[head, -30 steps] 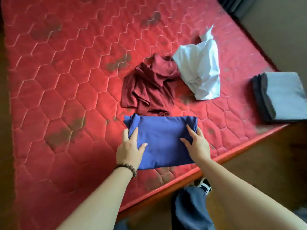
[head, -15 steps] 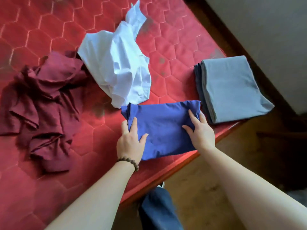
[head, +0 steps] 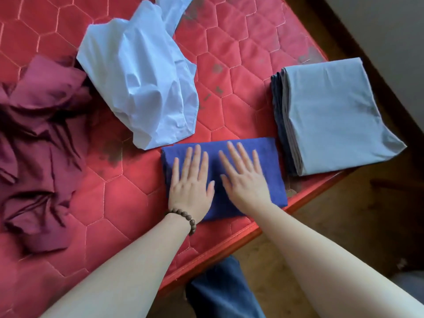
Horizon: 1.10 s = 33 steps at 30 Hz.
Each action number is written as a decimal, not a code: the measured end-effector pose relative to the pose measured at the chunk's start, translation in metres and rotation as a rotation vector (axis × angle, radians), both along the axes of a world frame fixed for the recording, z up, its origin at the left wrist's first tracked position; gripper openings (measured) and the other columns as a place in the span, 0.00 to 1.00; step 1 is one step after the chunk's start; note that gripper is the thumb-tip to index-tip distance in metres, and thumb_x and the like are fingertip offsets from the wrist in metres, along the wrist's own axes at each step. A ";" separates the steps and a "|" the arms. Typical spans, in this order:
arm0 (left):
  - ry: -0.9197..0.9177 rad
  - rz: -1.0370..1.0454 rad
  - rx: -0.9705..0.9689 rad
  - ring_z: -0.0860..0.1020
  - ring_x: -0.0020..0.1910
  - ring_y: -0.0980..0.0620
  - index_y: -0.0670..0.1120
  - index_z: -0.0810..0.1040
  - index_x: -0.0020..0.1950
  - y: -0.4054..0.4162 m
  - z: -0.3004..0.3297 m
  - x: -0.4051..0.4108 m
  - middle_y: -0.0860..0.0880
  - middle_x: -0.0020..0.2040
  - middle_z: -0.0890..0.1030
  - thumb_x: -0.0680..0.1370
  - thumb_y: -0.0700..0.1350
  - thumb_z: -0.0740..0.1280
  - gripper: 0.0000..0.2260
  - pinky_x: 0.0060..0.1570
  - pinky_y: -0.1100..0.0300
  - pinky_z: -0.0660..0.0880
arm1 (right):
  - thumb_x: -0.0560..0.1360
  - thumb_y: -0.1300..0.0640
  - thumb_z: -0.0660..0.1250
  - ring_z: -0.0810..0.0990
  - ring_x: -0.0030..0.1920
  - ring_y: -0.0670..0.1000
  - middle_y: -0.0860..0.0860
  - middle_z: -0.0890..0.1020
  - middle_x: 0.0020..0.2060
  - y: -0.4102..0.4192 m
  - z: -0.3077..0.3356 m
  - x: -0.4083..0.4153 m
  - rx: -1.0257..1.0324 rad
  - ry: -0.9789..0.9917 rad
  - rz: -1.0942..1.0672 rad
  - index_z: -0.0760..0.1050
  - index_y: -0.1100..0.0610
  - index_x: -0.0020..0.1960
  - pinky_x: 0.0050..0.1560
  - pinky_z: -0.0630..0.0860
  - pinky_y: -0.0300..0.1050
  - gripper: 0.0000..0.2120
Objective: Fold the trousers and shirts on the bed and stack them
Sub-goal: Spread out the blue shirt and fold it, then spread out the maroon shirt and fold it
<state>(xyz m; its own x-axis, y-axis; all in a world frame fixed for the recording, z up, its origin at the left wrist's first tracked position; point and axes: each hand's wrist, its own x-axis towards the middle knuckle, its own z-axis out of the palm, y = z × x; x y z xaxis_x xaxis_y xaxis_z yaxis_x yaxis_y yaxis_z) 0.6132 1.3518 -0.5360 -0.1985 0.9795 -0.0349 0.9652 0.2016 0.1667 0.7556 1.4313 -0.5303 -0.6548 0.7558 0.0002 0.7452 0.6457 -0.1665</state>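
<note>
Pressure from both flat, open hands, left hand (head: 191, 188) and right hand (head: 244, 182), should smooth the folded blue cloth garment (head: 268, 166) evenly before it goes on the folded grey stack (head: 332, 115).

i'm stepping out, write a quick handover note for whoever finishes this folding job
Left hand and right hand: both flat, fingers straight, pressing the folded blue garment at the bed edge.
Done: blue piece folded; grey stack sits to its right, apart from it.
Left: put blue on the stack, then fold and stack the crumpled white garment and maroon garment.
</note>
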 end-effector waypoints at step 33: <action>0.083 0.381 -0.300 0.42 0.78 0.47 0.40 0.42 0.78 -0.205 0.009 -0.233 0.42 0.79 0.44 0.72 0.69 0.60 0.49 0.76 0.48 0.43 | 0.76 0.50 0.62 0.35 0.77 0.53 0.52 0.38 0.78 -0.117 0.026 -0.187 -0.245 -0.185 0.233 0.43 0.44 0.78 0.75 0.39 0.58 0.38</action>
<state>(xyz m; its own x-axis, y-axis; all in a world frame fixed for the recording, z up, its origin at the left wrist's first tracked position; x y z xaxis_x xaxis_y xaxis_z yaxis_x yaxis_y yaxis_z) 0.3798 1.1472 -0.5270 -0.5551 0.7857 -0.2730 0.8208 0.5706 -0.0266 0.5681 1.3147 -0.5040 -0.7812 0.5494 -0.2965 0.6149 0.7592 -0.2133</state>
